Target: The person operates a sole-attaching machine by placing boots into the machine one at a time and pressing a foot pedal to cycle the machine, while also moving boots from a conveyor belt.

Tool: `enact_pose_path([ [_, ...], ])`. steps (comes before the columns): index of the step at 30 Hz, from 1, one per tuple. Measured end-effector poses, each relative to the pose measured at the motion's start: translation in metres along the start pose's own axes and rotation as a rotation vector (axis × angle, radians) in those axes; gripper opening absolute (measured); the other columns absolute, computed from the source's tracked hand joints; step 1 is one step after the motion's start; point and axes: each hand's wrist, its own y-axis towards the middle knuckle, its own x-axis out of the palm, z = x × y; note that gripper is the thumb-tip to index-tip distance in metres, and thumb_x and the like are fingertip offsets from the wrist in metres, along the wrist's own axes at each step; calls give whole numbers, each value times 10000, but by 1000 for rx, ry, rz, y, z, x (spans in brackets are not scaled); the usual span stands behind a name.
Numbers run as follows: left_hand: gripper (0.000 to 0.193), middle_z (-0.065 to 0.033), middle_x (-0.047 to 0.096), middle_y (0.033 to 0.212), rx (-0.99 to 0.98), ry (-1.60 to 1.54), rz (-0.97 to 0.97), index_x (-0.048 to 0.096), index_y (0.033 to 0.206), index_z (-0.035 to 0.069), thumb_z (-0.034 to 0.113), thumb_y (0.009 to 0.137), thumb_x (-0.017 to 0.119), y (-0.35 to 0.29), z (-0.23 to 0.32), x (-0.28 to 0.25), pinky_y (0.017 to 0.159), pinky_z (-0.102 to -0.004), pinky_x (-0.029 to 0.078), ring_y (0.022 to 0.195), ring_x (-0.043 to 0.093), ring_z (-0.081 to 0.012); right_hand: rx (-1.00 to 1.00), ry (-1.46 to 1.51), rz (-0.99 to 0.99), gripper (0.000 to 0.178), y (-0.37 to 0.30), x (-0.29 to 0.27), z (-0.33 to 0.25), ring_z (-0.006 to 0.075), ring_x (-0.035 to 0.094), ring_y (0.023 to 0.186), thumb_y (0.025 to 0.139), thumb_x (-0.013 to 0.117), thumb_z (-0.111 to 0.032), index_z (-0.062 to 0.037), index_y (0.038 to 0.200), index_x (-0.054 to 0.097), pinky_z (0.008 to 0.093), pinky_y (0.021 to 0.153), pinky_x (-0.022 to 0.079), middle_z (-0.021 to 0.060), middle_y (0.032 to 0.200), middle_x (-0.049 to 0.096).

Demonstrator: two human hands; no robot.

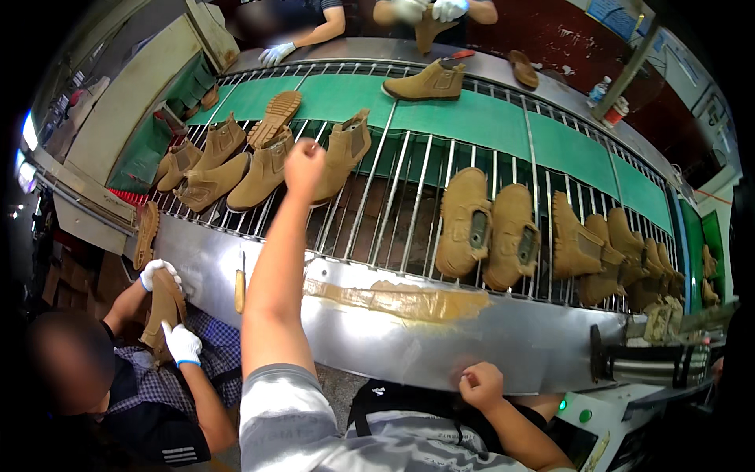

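My left hand (pixel 304 165) reaches over the rack of metal bars, its fingers curled closed, slightly blurred. It overlaps the near side of an upright tan ankle boot (pixel 346 149); what it grips, if anything, is hidden. Just left of it stands another tan boot (pixel 263 173), and a boot lying sole up (pixel 275 116) is behind that one. My right hand (pixel 481 384) is held low by the near edge of the metal bench, loosely fisted, with nothing showing in it.
Several tan boots (pixel 464 224) lie along the rack's right half. One boot (pixel 426 82) rests on the green belt (pixel 495 122). On the steel ledge (pixel 370 338) are a wooden-handled tool (pixel 239 291) and tan tape. Gloved co-workers handle boots at left (pixel 165 307) and across the bench.
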Motion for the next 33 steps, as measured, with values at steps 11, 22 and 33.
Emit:
enact_pose_path([
  [11, 1011, -183, 324, 1491, -379, 942, -385, 253, 1484, 227, 390, 663, 821, 218, -161, 14, 1041, -529, 387, 1343, 356, -389, -15, 84, -356, 99, 66, 33, -23, 189, 496, 533, 681, 675, -176, -186, 708, 580, 370, 529, 385, 3, 593, 477],
  [22, 724, -164, 589, 1194, 107, 1282, -296, 556, 1296, 232, 295, 598, 739, 194, -97, 26, 986, -442, 394, 1122, 541, -378, -95, 78, -316, 156, 57, 27, -18, 215, 512, 530, 621, 707, -166, -150, 612, 553, 370, 489, 386, 22, 583, 492],
  [33, 949, -143, 522, 1329, -266, -655, -539, 343, 1464, 74, 132, 617, 766, -21, 166, -143, 1050, -447, 405, 1233, 503, -305, 284, 291, -267, 192, 23, 28, -6, 178, 568, 598, 765, 697, -198, -95, 926, 675, 318, 577, 476, 13, 666, 582],
])
